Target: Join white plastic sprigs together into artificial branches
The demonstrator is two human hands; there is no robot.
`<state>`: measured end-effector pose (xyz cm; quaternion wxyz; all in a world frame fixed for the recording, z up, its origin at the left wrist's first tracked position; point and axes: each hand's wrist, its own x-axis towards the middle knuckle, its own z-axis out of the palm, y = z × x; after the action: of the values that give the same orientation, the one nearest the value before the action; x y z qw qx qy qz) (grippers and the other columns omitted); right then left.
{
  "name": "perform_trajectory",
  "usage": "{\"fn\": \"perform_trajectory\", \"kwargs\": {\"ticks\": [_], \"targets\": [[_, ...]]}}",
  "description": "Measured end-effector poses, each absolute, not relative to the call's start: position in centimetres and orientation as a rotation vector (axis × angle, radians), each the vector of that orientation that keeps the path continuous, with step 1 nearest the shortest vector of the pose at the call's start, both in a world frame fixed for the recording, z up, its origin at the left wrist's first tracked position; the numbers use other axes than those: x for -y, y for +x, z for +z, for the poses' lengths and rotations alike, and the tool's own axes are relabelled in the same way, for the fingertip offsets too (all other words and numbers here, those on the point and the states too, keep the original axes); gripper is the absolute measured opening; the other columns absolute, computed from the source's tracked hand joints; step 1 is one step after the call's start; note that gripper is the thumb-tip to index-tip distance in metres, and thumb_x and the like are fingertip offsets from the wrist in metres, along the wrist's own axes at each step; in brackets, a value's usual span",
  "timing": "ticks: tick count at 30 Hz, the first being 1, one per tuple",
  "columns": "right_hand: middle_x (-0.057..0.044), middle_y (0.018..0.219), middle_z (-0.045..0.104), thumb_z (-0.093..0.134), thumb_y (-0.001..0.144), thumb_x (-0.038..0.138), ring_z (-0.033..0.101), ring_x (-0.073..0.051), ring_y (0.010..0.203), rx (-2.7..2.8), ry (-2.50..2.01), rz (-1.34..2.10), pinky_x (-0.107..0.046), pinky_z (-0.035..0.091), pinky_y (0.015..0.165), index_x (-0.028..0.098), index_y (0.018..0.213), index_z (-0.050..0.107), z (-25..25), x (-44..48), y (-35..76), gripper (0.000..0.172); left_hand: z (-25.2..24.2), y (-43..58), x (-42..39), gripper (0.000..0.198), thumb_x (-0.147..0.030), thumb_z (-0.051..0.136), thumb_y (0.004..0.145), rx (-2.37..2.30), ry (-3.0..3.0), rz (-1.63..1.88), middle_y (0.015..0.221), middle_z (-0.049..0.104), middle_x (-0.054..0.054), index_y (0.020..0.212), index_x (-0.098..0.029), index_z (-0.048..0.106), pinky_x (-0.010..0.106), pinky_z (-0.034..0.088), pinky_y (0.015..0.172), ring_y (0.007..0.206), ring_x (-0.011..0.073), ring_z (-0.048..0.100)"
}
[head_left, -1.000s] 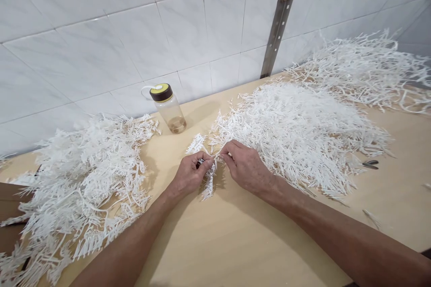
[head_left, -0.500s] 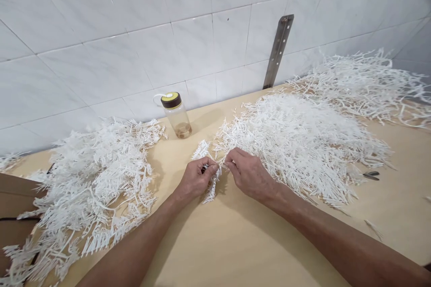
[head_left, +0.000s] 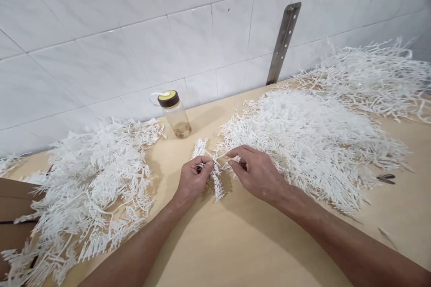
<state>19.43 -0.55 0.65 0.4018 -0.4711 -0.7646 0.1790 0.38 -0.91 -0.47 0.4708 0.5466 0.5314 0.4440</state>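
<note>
Here you are at mid-desk [head_left: 229,242], well in from the back edge, your left hand [head_left: 195,177] pinched on a white branching sprig [head_left: 218,186] with its fringed arms splayed. Your right hand [head_left: 257,170] is up at a side strand [head_left: 222,156], thumb and forefinger close; whether they grip it, I can't tell. This piece looks unfinished, not yet set down. Toward the left edge, a heap of bushy sprays [head_left: 107,175]; right of centre, a broad pile of fine pieces [head_left: 303,139], so plenty seems left.

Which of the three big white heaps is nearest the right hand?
The middle heap, beside the right hand; the left heap and back-right heap lie farther off.
</note>
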Motion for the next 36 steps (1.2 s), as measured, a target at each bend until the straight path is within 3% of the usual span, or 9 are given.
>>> {"fn": "perform_trajectory", "kwargs": {"ticks": [5,10,36], "targets": [[-0.004,0.089,0.074,0.056,0.092,0.032,0.062,-0.016,0.065,1.904,-1.234,0.786,-0.029,0.047,0.060,0.021,0.099,0.071,0.2,0.6,18.7,0.020,-0.3,0.5,1.0,0.029,-0.044,0.066,0.082,-1.323,1.430,1.065,0.051,0.049,-0.005,0.083,-0.015,0.067,0.021,0.035,0.047,0.045,0.0084,0.042],[-0.002,0.080,0.074,0.058,0.089,0.028,0.062,-0.015,0.066,1.826,-1.303,0.966,-0.027,0.046,0.060,0.020,0.095,0.074,0.3,0.5,18.0,0.019,-0.7,0.5,1.0,0.026,-0.040,0.064,0.083,-1.337,1.521,1.059,0.057,0.053,-0.003,0.084,-0.014,0.069,0.021,0.037,0.049,0.048,0.0084,0.043],[0.001,0.074,0.068,0.055,0.086,0.023,0.055,-0.013,0.064,1.826,-1.360,1.003,-0.026,0.041,0.060,0.019,0.082,0.068,0.2,0.4,17.7,0.015,-1.1,0.6,1.4,0.023,-0.037,0.060,0.088,-1.422,1.693,1.081,0.062,0.059,-0.002,0.088,-0.016,0.070,0.021,0.041,0.053,0.052,0.0097,0.049]]}}
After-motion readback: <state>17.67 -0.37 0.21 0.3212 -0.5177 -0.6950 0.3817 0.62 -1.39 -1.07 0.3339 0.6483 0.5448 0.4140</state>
